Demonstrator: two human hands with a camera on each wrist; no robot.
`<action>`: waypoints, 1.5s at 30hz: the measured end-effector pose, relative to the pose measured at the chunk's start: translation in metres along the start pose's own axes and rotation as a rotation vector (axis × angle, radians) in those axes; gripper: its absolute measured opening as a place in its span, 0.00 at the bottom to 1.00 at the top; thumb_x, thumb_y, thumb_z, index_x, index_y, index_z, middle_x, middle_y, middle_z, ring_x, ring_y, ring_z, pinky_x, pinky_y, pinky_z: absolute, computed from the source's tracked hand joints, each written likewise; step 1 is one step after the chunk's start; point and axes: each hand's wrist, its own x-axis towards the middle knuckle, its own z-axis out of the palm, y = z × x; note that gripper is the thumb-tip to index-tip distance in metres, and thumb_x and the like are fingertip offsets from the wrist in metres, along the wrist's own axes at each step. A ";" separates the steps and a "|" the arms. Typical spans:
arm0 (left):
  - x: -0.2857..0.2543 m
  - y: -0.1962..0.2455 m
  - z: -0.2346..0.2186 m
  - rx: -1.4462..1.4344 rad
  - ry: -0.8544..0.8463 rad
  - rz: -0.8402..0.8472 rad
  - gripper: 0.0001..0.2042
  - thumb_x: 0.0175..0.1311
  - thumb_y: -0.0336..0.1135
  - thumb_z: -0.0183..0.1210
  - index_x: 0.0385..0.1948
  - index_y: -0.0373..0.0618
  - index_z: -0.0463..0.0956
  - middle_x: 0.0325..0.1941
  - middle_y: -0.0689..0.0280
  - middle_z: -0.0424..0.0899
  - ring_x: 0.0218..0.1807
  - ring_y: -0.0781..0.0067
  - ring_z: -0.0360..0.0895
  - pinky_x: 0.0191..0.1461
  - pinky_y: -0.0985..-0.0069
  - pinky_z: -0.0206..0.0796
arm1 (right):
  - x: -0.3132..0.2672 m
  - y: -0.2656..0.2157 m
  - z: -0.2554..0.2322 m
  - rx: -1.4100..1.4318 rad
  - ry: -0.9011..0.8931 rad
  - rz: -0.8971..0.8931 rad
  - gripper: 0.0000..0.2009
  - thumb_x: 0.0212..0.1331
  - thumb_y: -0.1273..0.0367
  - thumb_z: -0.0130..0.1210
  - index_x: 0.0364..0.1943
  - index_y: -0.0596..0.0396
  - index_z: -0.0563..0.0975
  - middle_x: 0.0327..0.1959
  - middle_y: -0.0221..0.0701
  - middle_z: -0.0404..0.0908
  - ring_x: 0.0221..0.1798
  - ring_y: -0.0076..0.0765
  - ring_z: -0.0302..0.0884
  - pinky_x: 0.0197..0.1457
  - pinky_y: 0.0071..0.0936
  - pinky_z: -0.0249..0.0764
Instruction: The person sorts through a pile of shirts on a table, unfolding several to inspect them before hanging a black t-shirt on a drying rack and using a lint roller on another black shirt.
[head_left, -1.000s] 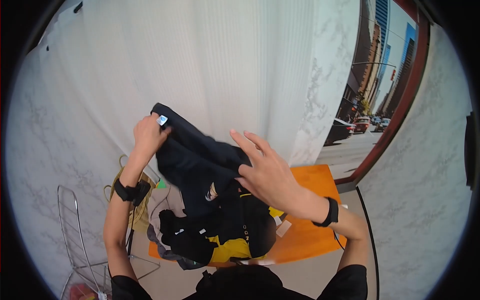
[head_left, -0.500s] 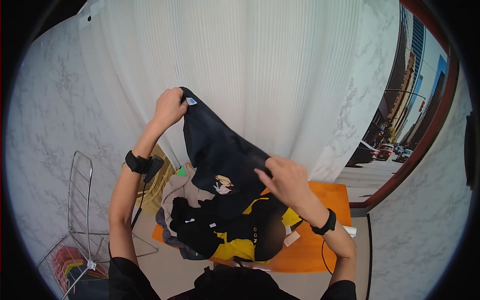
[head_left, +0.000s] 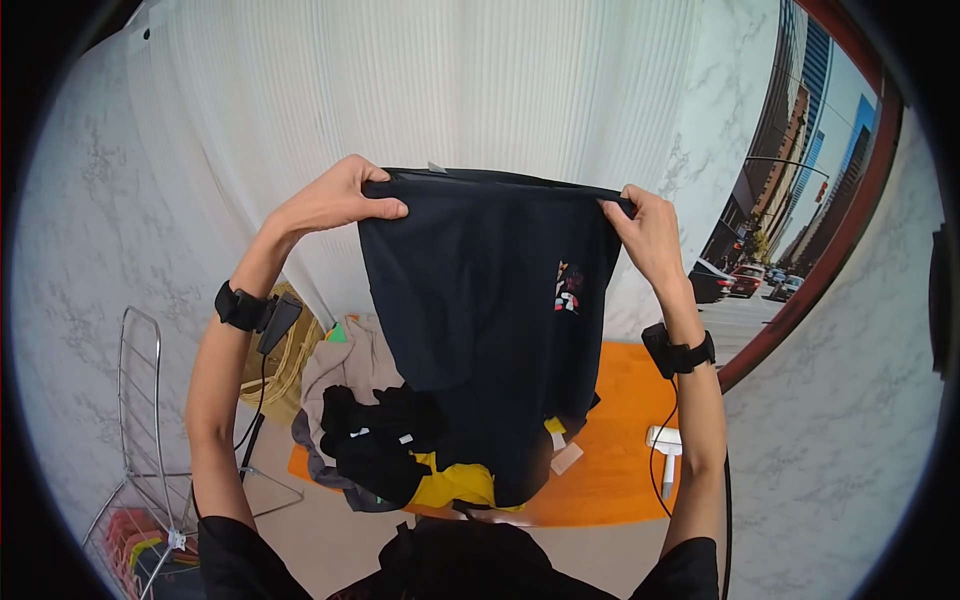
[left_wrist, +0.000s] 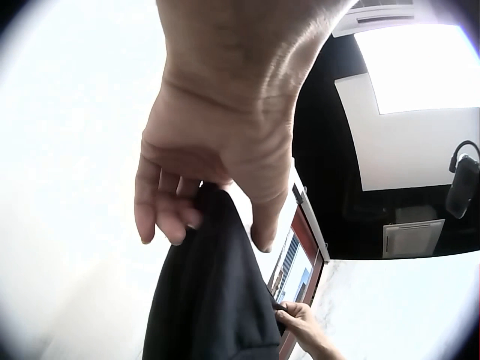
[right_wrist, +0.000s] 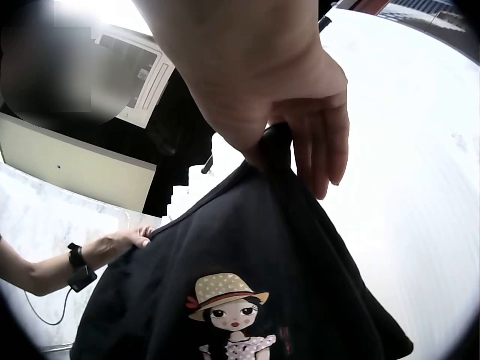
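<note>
In the head view a dark navy garment (head_left: 480, 280) is stretched wide between both hands, its open upper edge nearly level. My left hand (head_left: 345, 195) pinches one corner, with the thumb in front. The right hand (head_left: 645, 230) pinches the opposite corner between thumb and fingers. A small tag (head_left: 436, 168) shows at the back of the opening. The right wrist view shows a printed girl in a hat (right_wrist: 229, 307) on the cloth near that hand. The garment's lower part hangs in front of a clothes pile and overlaps it.
Black clothes (head_left: 380, 430), yellow cloth (head_left: 455, 485) and a beige garment (head_left: 345, 365) lie heaped on an orange table (head_left: 620, 430). A white lint roller (head_left: 665, 440) is at its right. Left stand a woven basket (head_left: 262, 380) and a metal rack (head_left: 143, 400) with hangers (head_left: 130, 540) at its foot.
The right hand has gone from the garment's side up to its upper right corner and now grips it. The slanting, bunched cloth is spread out, its upper edge pulled nearly level.
</note>
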 end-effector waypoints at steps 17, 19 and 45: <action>0.009 0.027 0.173 -0.676 0.232 0.077 0.29 0.68 0.36 0.56 0.69 0.45 0.58 0.59 0.52 0.76 0.51 0.65 0.81 0.55 0.73 0.70 | -0.041 0.099 0.036 0.259 0.187 0.291 0.10 0.51 0.73 0.59 0.21 0.60 0.68 0.15 0.27 0.67 0.23 0.18 0.62 0.27 0.25 0.63; -0.025 -0.026 0.216 -0.783 0.226 -0.117 0.28 0.67 0.35 0.56 0.69 0.45 0.59 0.58 0.52 0.77 0.48 0.66 0.82 0.52 0.74 0.72 | -0.050 0.125 0.029 0.135 0.171 0.330 0.11 0.50 0.73 0.59 0.22 0.60 0.67 0.14 0.32 0.67 0.22 0.21 0.62 0.27 0.27 0.63; -0.350 -0.121 0.356 -0.741 0.336 -1.192 0.26 0.69 0.37 0.56 0.65 0.37 0.58 0.46 0.52 0.83 0.31 0.71 0.83 0.33 0.80 0.75 | -0.326 0.315 0.191 -0.402 -0.647 0.800 0.48 0.48 0.54 0.68 0.73 0.42 0.51 0.55 0.50 0.71 0.50 0.59 0.78 0.55 0.47 0.76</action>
